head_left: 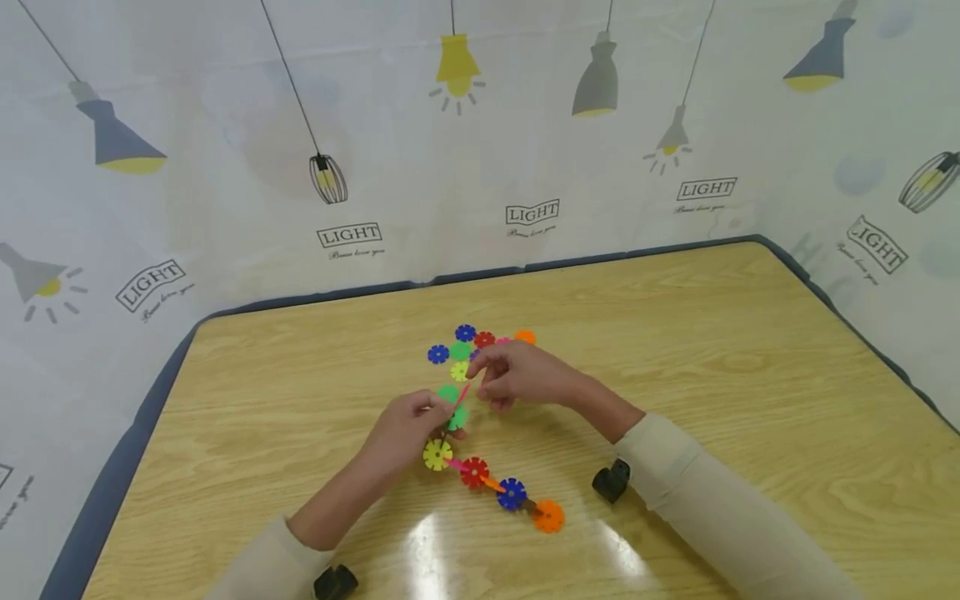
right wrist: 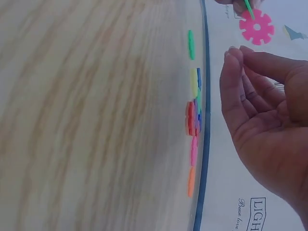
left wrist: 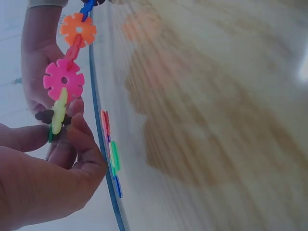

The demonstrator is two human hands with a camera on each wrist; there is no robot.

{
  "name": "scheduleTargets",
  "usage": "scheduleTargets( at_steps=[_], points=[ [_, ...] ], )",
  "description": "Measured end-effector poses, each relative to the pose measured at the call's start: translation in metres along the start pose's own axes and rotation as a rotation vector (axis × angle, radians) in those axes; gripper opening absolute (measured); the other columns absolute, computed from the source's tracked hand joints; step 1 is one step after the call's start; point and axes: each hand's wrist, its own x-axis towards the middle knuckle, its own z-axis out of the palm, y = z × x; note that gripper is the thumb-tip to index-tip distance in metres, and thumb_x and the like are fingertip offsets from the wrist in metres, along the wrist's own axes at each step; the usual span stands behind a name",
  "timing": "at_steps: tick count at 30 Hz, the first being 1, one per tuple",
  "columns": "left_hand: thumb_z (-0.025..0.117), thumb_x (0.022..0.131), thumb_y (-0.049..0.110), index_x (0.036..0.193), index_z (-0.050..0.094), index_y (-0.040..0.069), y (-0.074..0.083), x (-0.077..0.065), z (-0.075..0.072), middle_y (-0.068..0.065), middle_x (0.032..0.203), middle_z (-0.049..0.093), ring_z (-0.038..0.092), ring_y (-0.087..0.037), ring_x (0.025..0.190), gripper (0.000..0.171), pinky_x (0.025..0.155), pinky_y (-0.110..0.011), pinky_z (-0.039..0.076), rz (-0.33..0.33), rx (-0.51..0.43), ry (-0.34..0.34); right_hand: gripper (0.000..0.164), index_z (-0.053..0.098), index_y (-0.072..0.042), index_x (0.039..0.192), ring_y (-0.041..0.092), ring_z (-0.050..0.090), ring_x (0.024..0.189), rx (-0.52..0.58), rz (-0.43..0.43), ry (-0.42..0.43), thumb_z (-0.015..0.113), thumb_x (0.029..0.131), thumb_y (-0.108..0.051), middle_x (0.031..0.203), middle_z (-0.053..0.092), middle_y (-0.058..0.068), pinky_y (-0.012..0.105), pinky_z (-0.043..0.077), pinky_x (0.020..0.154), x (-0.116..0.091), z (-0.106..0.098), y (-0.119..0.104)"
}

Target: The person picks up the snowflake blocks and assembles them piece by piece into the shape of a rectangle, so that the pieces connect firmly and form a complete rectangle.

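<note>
My left hand (head_left: 405,429) pinches one end of a chain of notched plastic discs. At that end a pink disc (right wrist: 256,27) stands edge-on in the head view, joined to a green disc (head_left: 457,417). Down toward me the chain runs on through a yellow disc (head_left: 437,455), a red disc (head_left: 474,472), a blue disc (head_left: 512,494) and an orange disc (head_left: 550,517), with edge-on discs linking them. My right hand (head_left: 525,375) hovers just right of the pink disc, apart from it. Its fingers (right wrist: 233,72) are loosely bent toward the thumb, with nothing visible between them.
Loose discs lie flat beyond my hands, among them a blue disc (head_left: 438,354), a red disc (head_left: 484,340) and an orange disc (head_left: 525,337), some partly behind my right hand. The wooden table (head_left: 300,375) ends at a lamp-patterned cloth (head_left: 420,167). Black wrist devices (head_left: 611,481) sit by both sleeves.
</note>
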Motion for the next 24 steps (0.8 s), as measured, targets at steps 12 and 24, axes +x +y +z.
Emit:
scheduleTargets(
  at_steps=[12, 24],
  points=[
    [0.056, 0.097, 0.011, 0.097, 0.056, -0.004, -0.003, -0.007, -0.012, -0.023, 0.092, 0.072, 0.068, -0.020, 0.076, 0.015, 0.072, -0.034, 0.057, 0.031, -0.038, -0.049, 0.034, 0.063, -0.016, 0.129, 0.017, 0.059, 0.050, -0.155, 0.093, -0.092, 0.060, 0.096, -0.016, 0.063, 0.063, 0.005, 0.031, 0.055, 0.053, 0.027, 0.020, 0.004],
    [0.058, 0.095, 0.010, 0.098, 0.055, -0.002, -0.009, -0.007, -0.017, -0.018, 0.090, 0.072, 0.069, -0.020, 0.079, 0.013, 0.075, -0.037, 0.058, 0.010, -0.035, -0.063, 0.028, 0.065, -0.017, 0.122, 0.013, 0.049, 0.042, -0.356, 0.087, -0.089, 0.061, 0.094, -0.016, 0.052, 0.051, -0.001, 0.022, 0.040, 0.043, 0.038, 0.029, 0.001]
  ],
)
